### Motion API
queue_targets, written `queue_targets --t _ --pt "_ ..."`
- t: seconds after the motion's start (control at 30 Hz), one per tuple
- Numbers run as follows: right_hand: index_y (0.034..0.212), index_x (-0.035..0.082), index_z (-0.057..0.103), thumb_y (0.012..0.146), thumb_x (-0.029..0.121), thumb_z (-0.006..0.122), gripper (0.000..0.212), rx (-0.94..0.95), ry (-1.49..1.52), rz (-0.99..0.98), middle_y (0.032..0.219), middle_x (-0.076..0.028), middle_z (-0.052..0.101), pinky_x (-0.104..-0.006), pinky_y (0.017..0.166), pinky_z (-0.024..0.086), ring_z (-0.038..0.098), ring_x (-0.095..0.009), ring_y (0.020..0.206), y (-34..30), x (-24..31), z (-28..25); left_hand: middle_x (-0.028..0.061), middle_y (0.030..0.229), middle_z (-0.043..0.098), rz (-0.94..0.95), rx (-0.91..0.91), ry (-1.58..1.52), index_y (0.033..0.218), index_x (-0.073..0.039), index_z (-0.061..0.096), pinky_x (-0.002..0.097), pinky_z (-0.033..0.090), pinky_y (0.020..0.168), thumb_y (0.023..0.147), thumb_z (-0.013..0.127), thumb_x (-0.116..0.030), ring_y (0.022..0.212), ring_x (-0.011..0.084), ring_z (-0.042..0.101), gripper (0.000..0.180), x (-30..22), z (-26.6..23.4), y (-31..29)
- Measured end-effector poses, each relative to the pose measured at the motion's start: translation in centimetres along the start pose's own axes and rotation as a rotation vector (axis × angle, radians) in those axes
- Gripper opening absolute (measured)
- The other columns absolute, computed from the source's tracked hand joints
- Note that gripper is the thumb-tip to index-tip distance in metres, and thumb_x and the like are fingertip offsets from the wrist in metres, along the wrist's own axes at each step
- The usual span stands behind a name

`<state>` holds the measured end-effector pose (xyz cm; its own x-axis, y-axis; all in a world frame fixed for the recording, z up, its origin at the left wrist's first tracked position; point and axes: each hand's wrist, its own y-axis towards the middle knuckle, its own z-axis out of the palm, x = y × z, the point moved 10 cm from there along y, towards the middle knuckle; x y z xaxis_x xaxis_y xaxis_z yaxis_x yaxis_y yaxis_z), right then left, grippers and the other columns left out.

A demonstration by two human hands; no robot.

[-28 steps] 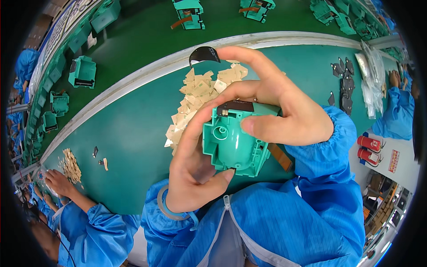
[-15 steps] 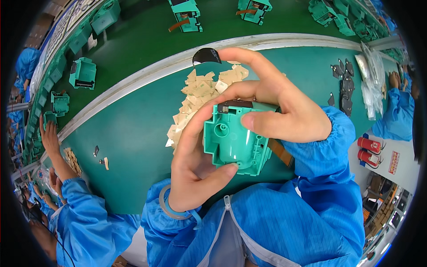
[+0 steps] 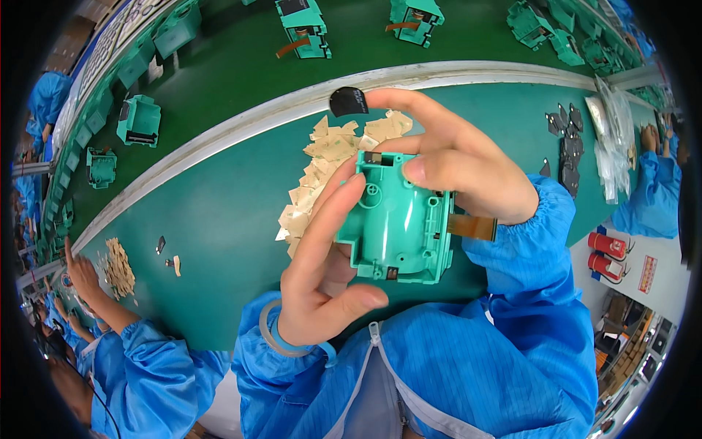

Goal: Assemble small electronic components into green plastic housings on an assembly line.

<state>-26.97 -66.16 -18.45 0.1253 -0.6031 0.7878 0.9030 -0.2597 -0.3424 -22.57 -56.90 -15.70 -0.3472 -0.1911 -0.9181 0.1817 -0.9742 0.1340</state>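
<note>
A green plastic housing (image 3: 398, 219) is held between my two hands above the table, its hollow curved side facing up. My right hand (image 3: 479, 179) grips its upper right part, thumb on top and some fingers behind. The right index finger reaches out past it, with a thin black rounded piece (image 3: 348, 101) at its tip. On the other side, my left hand (image 3: 311, 293) has its fingers along and partly under the left edge, while its thumb is off the housing. A copper-brown flat ribbon cable (image 3: 474, 227) sticks out at the housing's right.
Beige paper-like pieces (image 3: 318, 164) lie heaped behind my hands. Black pieces (image 3: 570, 150) and clear plastic bags (image 3: 607, 139) are at the right. Past a pale rail (image 3: 219, 135), more green housings (image 3: 303, 29) stand on a green belt. A co-worker's hand (image 3: 84, 282) is at the left.
The housing has tilted and turned slightly, bringing the ribbon cable more into view. My left thumb has come off its lower edge and the left index finger has shifted. The co-worker's hand moved nearer.
</note>
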Motion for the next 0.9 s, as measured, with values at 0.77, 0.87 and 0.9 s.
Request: queue_targets --t 0.77,0.87,0.9 --pt "0.137 0.005 0.024 0.081 0.014 0.047 0.061 -0.093 -0.007 -0.017 0.119 -0.019 0.052 -0.0321 0.091 0.041 0.054 -0.023 0.106 0.1 -1.2 0.0 0.0207 0.137 0.03 0.06 -0.22 0.162 0.133 -0.005 0.025 0.0401 0.035 0.101 0.058 0.085 -0.019 0.122 0.0284 0.04 0.097 0.4 -1.4 -0.2" --pt "0.136 0.006 0.026 0.081 0.016 0.047 0.06 -0.13 -0.056 0.044 0.118 -0.018 0.053 -0.0326 0.09 0.042 0.055 -0.022 0.105 0.0 -1.8 -0.9 0.0218 0.137 0.025 0.119 -0.113 0.21 0.129 -0.005 0.029 0.0386 0.045 0.095 0.063 0.08 -0.005 0.124 0.0285 0.037 0.083 -0.1 -0.6 0.2" --pt "0.136 0.006 0.026 0.081 0.016 0.047 0.06 -0.13 -0.058 0.043 0.118 -0.018 0.053 -0.0326 0.09 0.042 0.055 -0.022 0.105 0.0 -1.8 -1.2 0.0224 0.137 0.026 0.078 -0.132 0.164 0.128 -0.005 0.029 0.0382 0.046 0.093 0.066 0.077 -0.003 0.124 0.0286 0.037 0.079 0.2 -0.8 0.2"
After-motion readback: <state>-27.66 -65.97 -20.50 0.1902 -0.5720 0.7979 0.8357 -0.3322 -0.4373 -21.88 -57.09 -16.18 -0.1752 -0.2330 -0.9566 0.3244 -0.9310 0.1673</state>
